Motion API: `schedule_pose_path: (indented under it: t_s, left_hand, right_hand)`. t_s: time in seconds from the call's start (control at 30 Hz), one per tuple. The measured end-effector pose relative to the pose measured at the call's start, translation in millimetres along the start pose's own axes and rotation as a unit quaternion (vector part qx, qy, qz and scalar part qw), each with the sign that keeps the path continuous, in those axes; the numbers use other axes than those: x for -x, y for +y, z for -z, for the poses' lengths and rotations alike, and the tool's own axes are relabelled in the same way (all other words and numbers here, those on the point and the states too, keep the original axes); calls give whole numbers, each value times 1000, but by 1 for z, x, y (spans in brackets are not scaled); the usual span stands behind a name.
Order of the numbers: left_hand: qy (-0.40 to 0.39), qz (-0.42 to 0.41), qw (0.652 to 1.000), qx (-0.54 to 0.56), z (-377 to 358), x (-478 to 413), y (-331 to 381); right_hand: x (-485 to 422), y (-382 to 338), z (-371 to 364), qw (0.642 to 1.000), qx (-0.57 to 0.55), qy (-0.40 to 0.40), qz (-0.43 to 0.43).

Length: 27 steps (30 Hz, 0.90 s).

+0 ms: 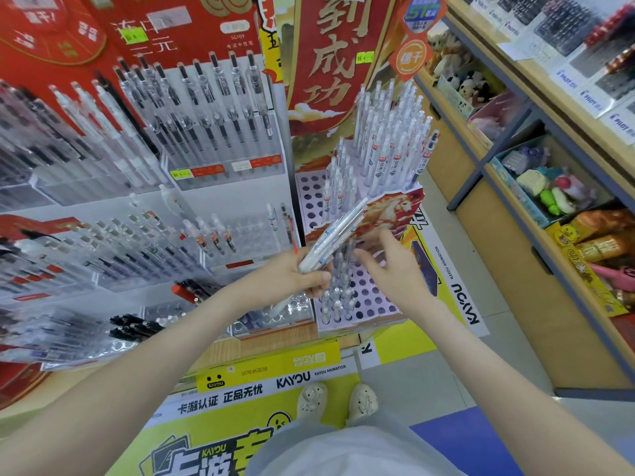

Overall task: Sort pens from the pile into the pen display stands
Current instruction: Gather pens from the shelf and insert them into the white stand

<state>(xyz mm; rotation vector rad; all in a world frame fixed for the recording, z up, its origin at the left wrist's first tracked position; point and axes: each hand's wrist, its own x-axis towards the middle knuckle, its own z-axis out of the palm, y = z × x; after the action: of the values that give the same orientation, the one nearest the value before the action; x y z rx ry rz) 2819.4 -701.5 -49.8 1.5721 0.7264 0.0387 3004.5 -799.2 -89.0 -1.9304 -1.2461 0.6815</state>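
Head view looks down on a person standing at a shop pen display. The left hand [292, 273] is clamped around a bundle of white pens [335, 237], held slanted with the far ends pointing up and to the right, over the front of the pale stand with round holes [372, 302]. The right hand [391, 266] sits just beside the bundle, fingers [366, 250] spread and reaching toward the pens; whether the fingertips already pinch a single pen cannot be told, since the motion blur there is heavy.

The stand's lower tier has a cluster of pens [338, 293] standing along its left side, while most holes to the right remain unfilled. The upper tier behind it is thick with upright clear-capped pens [391, 139], though a patch of open holes shows on its left edge. To the left, acrylic racks [220, 156] carry rows of black-ink pens.

Judged from this, the step in hand is drawing one pen out of the bundle for placing. The next move probably calls for the right hand to isolate a pen, turn it upright, and line its tip with an open hole next to the standing cluster, lowering it straight so neighbouring pens are not knocked askew. The left hand needs only to keep the bundle steady and clear of the stand.
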Motion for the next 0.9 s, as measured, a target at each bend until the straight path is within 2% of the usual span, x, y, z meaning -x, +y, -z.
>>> schedule_pose_path:
  t_s: [0.07,0.17,0.23,0.33,0.43,0.47,0.53,0.67,0.77,0.9]
  left_hand:
    - [-11,-3,1000,-7,-2,-2,1]
    - [-46,-12,999,-17,-7,-3,5]
    - [-62,-16,998,3,-10,-5,7]
    - [-45,-18,998,27,-10,-7,8]
    - [-4,-18,1000,-7,-7,-4,7]
    - [13,-18,1000,-21,-6,-3,6]
    - [37,-16,999,-25,-3,-2,1]
    - [46,-14,999,-26,-1,-1,-2]
    - [50,-13,998,-31,-3,0,-2]
    - [54,-10,998,-42,-4,2,-4]
  right_hand:
    - [9,-17,7,992,-125,5,9]
    - [13,-34,9,951,-309,-26,1]
    - [13,-37,12,937,-349,-13,-6]
    - [14,-33,19,934,-356,22,-1]
    - [13,-25,36,909,-401,115,-15]
    - [13,-21,42,908,-394,142,-18]
    - [14,-10,48,933,-326,150,-20]
    - [20,9,31,986,-156,48,-19]
    - [21,17,14,998,-65,-7,-7]
    - [10,27,2,996,57,-69,11]
